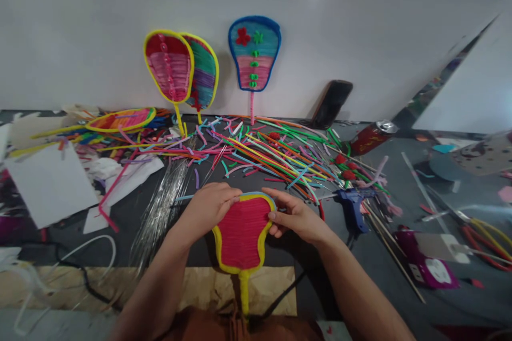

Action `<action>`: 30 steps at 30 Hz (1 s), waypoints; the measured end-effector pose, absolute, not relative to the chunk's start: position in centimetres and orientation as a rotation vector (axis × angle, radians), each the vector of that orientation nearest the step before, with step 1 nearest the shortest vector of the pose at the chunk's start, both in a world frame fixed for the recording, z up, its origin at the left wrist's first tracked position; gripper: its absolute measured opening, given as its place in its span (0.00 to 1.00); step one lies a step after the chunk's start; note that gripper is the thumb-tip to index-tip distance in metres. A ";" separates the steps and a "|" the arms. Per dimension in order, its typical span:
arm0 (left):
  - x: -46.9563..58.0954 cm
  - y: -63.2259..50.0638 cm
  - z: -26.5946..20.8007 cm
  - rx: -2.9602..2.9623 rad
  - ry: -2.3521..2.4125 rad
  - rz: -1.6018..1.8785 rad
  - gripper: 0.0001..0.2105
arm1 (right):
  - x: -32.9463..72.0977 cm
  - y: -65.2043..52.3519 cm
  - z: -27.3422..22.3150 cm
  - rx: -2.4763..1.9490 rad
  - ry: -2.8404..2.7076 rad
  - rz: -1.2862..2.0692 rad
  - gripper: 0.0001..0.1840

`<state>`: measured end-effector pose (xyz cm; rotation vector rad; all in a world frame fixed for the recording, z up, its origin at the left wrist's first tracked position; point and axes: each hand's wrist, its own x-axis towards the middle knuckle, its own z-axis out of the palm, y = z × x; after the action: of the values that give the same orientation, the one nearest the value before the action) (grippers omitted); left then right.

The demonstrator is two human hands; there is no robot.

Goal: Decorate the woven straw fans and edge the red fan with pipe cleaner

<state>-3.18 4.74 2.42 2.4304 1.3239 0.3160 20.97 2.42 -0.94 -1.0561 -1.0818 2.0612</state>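
A hand fan [243, 234] made of pipe cleaners, with a dark pink face, yellow edging and a yellow handle, lies in front of me with its handle toward my body. Along its top edge runs a light blue pipe cleaner [254, 193], whose end sticks out to the left past my wrist. My left hand [216, 202] is closed over the fan's upper left edge, fingers pressing near the blue strip. At the upper right edge my right hand [290, 216] pinches the rim between thumb and fingers.
Three finished fans, one blue-edged [255, 56], lean on the white wall. Loose pipe cleaners [256, 154] cover the table's middle. On the right are a blue glue gun [354, 210], a red can [370, 137], a phone [333, 104] and pliers [486, 240]. White paper [52, 184] lies left.
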 end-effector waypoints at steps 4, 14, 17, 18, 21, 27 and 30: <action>-3.1 4.8 2.6 2.374 1.342 0.277 0.14 | 21.0 2.4 -1.2 -1.042 -1.092 2.053 0.32; -3.4 4.3 3.5 2.165 1.344 0.375 0.16 | 21.0 2.2 -1.3 -1.058 -1.120 2.017 0.30; -3.9 3.7 3.5 2.143 1.378 0.386 0.17 | 21.0 2.1 -1.3 -1.067 -1.135 2.011 0.30; -4.1 3.5 3.5 2.130 1.399 0.396 0.17 | 21.1 2.1 -1.3 -1.073 -1.137 2.009 0.30; -4.5 2.7 3.5 2.070 1.474 0.440 0.17 | 21.1 2.1 -1.4 -1.089 -1.135 2.012 0.31; -5.4 1.1 3.2 1.969 1.590 0.579 0.18 | 21.0 2.0 -1.3 -1.094 -1.121 2.015 0.30; -6.0 0.2 2.6 1.842 1.656 0.618 0.18 | 21.0 2.0 -1.4 -1.100 -1.129 2.015 0.31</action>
<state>-5.95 0.20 2.60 1.8423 1.6559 0.6176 21.04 2.03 -1.35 -1.1000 -1.1294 2.0152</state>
